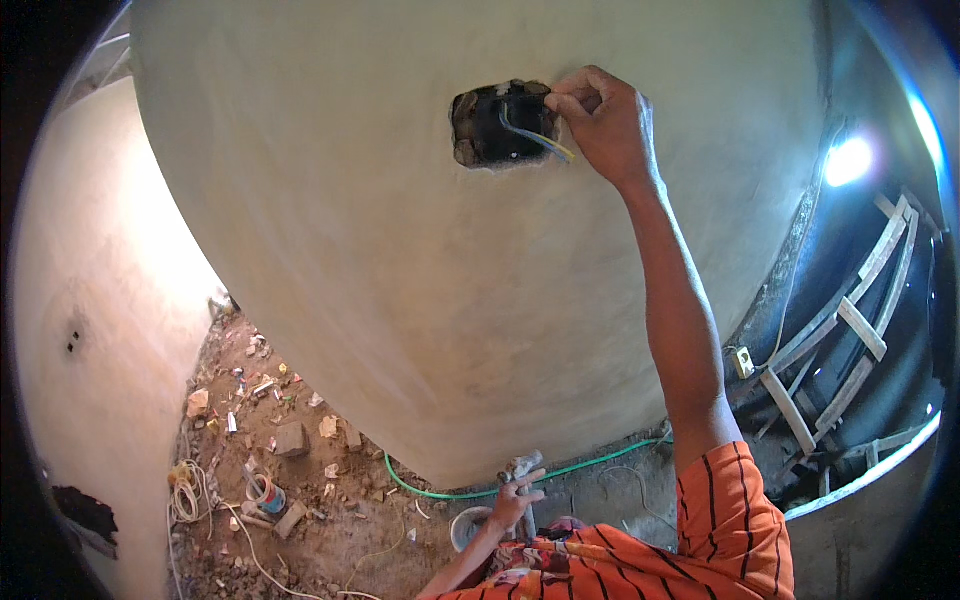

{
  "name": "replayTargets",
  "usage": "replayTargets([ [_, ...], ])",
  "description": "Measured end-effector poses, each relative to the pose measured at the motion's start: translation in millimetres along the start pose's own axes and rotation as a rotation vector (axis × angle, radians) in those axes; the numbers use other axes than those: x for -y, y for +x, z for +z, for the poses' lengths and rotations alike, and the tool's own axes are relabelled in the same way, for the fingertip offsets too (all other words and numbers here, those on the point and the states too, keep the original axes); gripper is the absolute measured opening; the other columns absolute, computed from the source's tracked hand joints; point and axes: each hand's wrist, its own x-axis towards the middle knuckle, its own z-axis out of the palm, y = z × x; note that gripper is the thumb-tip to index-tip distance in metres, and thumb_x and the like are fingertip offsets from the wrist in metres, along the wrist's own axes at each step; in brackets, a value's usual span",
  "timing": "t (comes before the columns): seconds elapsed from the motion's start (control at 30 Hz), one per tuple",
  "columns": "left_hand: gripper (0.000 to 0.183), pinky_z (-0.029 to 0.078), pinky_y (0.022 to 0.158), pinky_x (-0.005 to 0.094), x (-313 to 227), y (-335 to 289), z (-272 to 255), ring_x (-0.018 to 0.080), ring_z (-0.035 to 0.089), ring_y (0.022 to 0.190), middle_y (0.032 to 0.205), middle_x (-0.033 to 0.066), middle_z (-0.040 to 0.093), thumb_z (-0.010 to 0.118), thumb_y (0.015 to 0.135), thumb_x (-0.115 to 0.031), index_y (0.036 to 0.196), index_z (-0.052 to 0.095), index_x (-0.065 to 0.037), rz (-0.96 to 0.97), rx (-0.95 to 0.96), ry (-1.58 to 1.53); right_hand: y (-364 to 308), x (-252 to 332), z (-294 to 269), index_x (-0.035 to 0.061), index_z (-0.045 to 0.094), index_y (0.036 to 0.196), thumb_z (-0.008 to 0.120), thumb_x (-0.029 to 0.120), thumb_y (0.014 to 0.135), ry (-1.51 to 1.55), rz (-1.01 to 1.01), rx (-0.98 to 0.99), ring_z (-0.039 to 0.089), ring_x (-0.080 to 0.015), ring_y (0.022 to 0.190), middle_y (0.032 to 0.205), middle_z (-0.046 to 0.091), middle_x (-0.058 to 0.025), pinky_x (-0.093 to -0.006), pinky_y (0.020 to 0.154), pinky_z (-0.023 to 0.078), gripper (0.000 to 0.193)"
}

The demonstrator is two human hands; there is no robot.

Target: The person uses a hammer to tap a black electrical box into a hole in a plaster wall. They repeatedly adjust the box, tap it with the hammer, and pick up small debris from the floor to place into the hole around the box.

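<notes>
A black electrical box [490,130] sits in a rough-edged hole in the plastered wall [400,270]. From it hang a few thin wires [540,139], blue and yellow among them. At the hole's upper right edge is my right hand [608,118], arm raised, thumb and forefinger pinched together at the box's rim. Whatever lies between those fingertips is too small to make out. Low in front of my body, my left hand [510,507] is closed around a hammer [523,466], its head up and some fingers stretched out.
A green hose [450,495] runs along the wall's foot, near a white bucket [466,528]. Rubble, bricks [291,438], a coiled cable [187,497] and a small can [265,493] lie left. At right stand a wooden ladder [860,325], a socket [742,362] and a bright lamp [848,162].
</notes>
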Motion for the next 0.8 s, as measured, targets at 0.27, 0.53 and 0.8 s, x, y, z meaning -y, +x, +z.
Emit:
replayTargets([
  [0.27, 0.050, 0.027, 0.105, 0.0305, -17.7, -11.3, 2.6, 0.0214, 0.036, 0.127, 0.135, 0.0112, 0.045, 0.067, 0.072, -0.011, 0.121, 0.058, -0.007, -0.011, -0.029, 0.053, -1.6, -4.6, 0.8, 0.0060, 0.065, 0.085, 0.068, 0.013, 0.073, 0.061, 0.050, 0.016, 0.063, -0.0261, 0.068, 0.075, 0.065, -0.0115, -0.0363, 0.064, 0.049, 0.014],
  [0.53, 0.048, 0.031, 0.101, 0.0291, 10.0, -13.8, -2.1, 0.0200, 0.041, 0.122, 0.130, 0.0102, 0.049, 0.068, 0.072, -0.011, 0.120, 0.060, -0.009, -0.042, -0.068, -0.049, -5.6, 3.7, 2.7, 0.0050, 0.065, 0.085, 0.067, 0.011, 0.073, 0.000, 0.075, 0.002, 0.062, -0.0225, 0.072, 0.079, 0.065, -0.0100, -0.0334, 0.068, 0.049, 0.014],
  [0.8, 0.048, 0.035, 0.098, 0.0311, -2.3, -15.3, 11.2, 0.0216, 0.050, 0.114, 0.125, 0.0105, 0.055, 0.065, 0.073, -0.013, 0.119, 0.060, -0.008, 0.137, -0.140, 0.126, -60.3, -32.3, -37.8, 0.0031, 0.065, 0.090, 0.062, 0.024, 0.083, 0.347, 0.310, -0.045, 0.057, -0.0106, 0.068, 0.076, 0.063, -0.0030, -0.0257, 0.064, 0.046, 0.022],
])
